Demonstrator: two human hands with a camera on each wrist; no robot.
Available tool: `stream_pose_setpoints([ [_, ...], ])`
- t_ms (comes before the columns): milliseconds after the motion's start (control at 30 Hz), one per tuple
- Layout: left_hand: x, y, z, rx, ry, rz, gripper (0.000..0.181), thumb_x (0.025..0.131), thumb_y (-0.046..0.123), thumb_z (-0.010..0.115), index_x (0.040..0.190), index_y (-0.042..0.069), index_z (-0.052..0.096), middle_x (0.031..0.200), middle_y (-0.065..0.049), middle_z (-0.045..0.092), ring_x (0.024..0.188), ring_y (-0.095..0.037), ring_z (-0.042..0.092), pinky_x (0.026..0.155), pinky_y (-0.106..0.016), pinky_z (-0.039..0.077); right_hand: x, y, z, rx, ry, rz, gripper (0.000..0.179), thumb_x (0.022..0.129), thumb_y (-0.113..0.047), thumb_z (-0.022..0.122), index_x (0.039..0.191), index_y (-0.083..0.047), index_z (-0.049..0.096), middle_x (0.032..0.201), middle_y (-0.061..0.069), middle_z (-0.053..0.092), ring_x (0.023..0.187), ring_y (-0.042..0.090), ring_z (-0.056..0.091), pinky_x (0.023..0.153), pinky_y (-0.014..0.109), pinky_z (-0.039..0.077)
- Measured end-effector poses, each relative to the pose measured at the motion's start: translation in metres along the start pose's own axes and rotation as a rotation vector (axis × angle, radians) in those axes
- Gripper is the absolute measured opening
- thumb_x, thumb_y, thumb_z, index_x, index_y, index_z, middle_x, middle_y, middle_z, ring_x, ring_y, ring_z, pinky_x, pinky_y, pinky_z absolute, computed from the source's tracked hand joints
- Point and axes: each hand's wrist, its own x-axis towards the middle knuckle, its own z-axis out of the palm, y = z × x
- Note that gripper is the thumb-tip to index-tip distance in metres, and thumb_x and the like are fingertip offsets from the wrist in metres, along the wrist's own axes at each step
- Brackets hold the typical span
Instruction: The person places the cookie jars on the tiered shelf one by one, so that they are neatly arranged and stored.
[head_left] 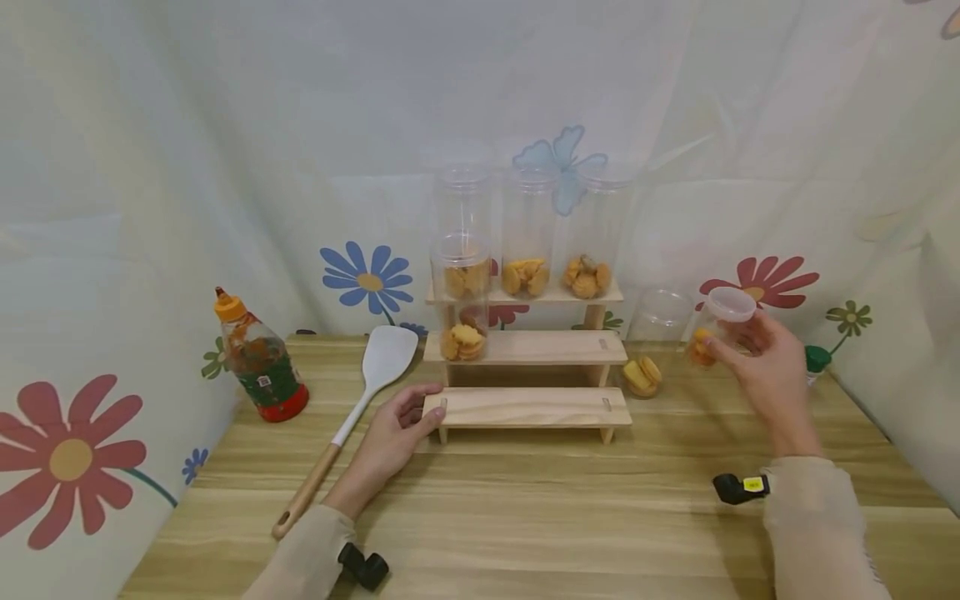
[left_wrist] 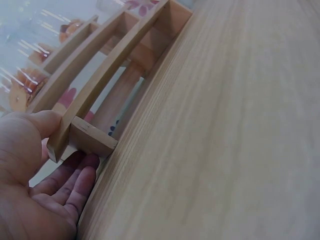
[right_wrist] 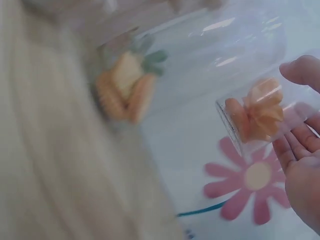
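A three-step wooden display rack (head_left: 525, 406) stands on the table. My left hand (head_left: 396, 429) grips the left end of its lowest step; in the left wrist view the thumb lies on the board and the fingers curl below it (left_wrist: 60, 175). At the right, my right hand (head_left: 776, 375) holds a small clear jar (head_left: 731, 305) with a pale lid, raised off the table. Cookies (right_wrist: 257, 112) lie in its bottom in the right wrist view. Just left of it a larger clear jar (head_left: 657, 337) of cookies stands beside the rack.
Three tall cookie jars (head_left: 527, 233) stand on the top step, and another jar (head_left: 461, 292) on the middle step's left end. A white spatula (head_left: 386, 358) and a sauce bottle (head_left: 262, 367) are at the left. A green-capped container (head_left: 817, 359) is partly hidden behind my right hand.
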Motion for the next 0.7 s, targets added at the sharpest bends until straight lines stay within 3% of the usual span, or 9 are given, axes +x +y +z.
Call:
stream_pose_setpoints([
  [200,-0.001,0.0,0.0,0.007,-0.007,0.002,0.044,0.108,0.026,0.079,0.149,0.012,0.068,0.148,-0.013,0.07,0.128,-0.028,0.069,0.104,-0.028,0.055,-0.002,-0.034,-0.016,0.049,0.054,-0.045,0.065,0.1,-0.021,0.087,0.159,-0.017,0.062,0.133,-0.01,0.07,0.115,0.006,0.063,0.095,0.008,0.049],
  [333,0.0,0.001,0.0,0.008,-0.007,-0.001,0.044,0.108,0.025,0.079,0.148,0.013,0.068,0.149,-0.012,0.07,0.13,-0.028,0.068,0.106,-0.03,0.055,-0.004,-0.053,-0.024,0.098,0.08,-0.117,0.062,0.098,-0.01,0.088,0.155,-0.017,0.066,0.124,-0.014,0.071,0.106,0.007,0.065,0.089,0.01,0.05],
  [533,0.0,0.004,-0.001,0.007,-0.002,0.005,0.044,0.108,0.026,0.078,0.149,0.012,0.068,0.15,-0.013,0.069,0.131,-0.028,0.068,0.108,-0.034,0.054,-0.009,-0.078,-0.025,0.117,0.078,-0.187,0.056,0.098,-0.007,0.087,0.15,-0.014,0.069,0.122,-0.009,0.072,0.103,0.012,0.063,0.09,0.012,0.05],
  [700,0.0,0.002,0.0,0.009,-0.003,0.002,0.044,0.109,0.027,0.078,0.149,0.012,0.068,0.151,-0.013,0.069,0.132,-0.029,0.067,0.109,-0.035,0.054,-0.015,-0.096,-0.009,0.14,0.039,-0.214,0.05,0.098,-0.008,0.087,0.144,-0.012,0.071,0.116,-0.001,0.074,0.1,0.014,0.063,0.09,0.014,0.05],
])
